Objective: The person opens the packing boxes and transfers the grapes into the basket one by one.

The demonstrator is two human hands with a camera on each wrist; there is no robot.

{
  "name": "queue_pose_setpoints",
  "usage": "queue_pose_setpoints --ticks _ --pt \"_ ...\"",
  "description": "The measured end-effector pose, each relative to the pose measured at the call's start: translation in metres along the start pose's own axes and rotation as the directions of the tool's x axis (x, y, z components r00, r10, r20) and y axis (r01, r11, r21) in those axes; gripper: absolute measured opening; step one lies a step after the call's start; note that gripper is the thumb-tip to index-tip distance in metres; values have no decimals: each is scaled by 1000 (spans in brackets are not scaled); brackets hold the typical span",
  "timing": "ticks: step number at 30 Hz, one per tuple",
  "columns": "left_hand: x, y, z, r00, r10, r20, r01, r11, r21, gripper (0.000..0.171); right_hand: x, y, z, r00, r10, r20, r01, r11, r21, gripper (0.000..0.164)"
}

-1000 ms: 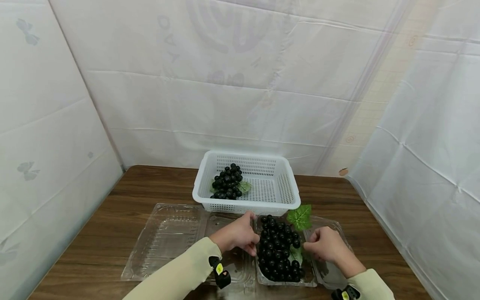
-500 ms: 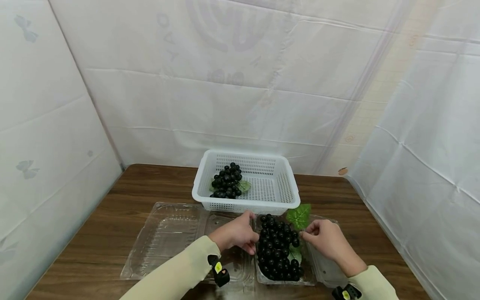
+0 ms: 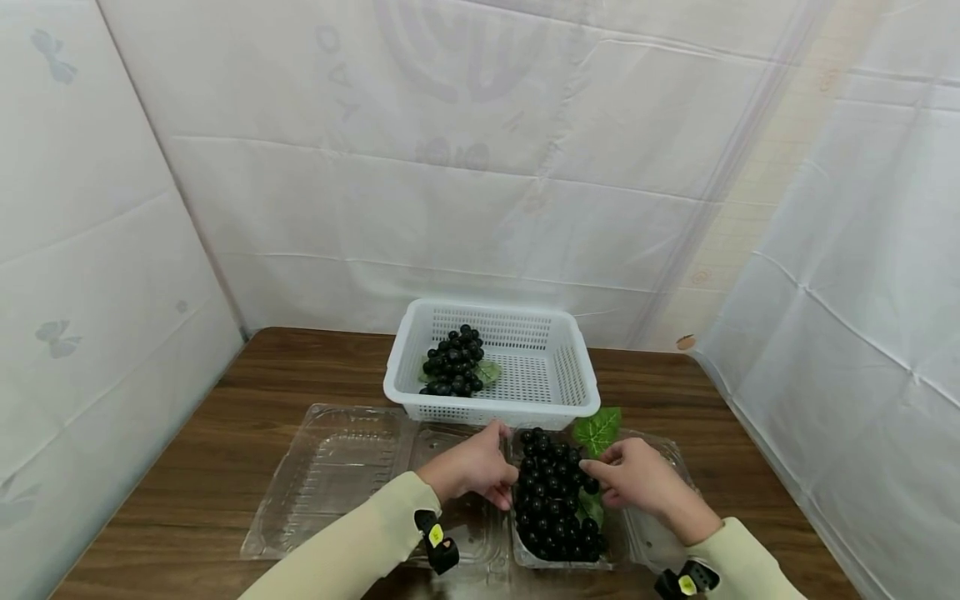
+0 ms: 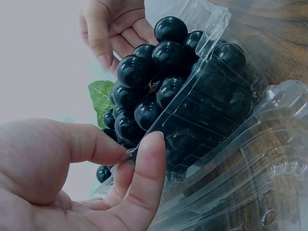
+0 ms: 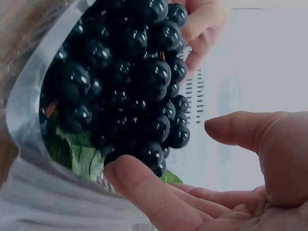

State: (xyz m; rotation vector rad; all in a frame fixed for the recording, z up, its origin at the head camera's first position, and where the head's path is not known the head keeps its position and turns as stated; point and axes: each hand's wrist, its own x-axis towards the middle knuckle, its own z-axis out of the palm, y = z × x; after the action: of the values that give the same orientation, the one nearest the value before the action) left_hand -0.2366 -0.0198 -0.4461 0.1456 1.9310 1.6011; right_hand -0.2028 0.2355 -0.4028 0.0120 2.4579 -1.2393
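A bunch of black grapes [image 3: 547,508] with green leaves [image 3: 598,429] lies in a clear plastic clamshell box [image 4: 211,103]. At the box's left side, my left hand [image 3: 472,468] pinches the rim between thumb and finger. My right hand [image 3: 637,482] is over the right side of the bunch. In the right wrist view its forefinger [image 5: 132,180] touches the lower grapes, while the thumb [image 5: 236,130] stands apart from them. Part of the right-hand lid [image 3: 652,533] is hidden under that hand.
Behind the box stands a white perforated basket [image 3: 480,410] holding another bunch of grapes [image 3: 453,367]. To the left, a second clear clamshell [image 3: 330,483] lies unfolded on the wooden table [image 3: 195,492]. White sheeting [image 3: 450,208] encloses the back and sides.
My right hand has moved left, from the box's right edge onto the side of the grapes. My left hand keeps its place on the rim.
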Motion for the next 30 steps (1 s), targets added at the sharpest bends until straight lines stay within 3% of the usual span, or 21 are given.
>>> queue_pose_setpoints --ticks 6,12,18,30 --pt "0 0 1 1000 -7 3 7 1000 -10 74 2 -3 4 998 63 9 -63 998 -6 51" --pt "-1 0 3 1000 -12 -6 12 1000 -20 74 3 -2 10 995 100 -5 -100 993 -67 49" --pt "-1 -2 6 1000 -15 -7 15 999 -50 73 6 1 15 985 169 30 -170 985 8 39" --pt "-3 -2 6 1000 -10 -19 10 1000 -1 66 8 -6 17 970 206 127 -219 972 91 72"
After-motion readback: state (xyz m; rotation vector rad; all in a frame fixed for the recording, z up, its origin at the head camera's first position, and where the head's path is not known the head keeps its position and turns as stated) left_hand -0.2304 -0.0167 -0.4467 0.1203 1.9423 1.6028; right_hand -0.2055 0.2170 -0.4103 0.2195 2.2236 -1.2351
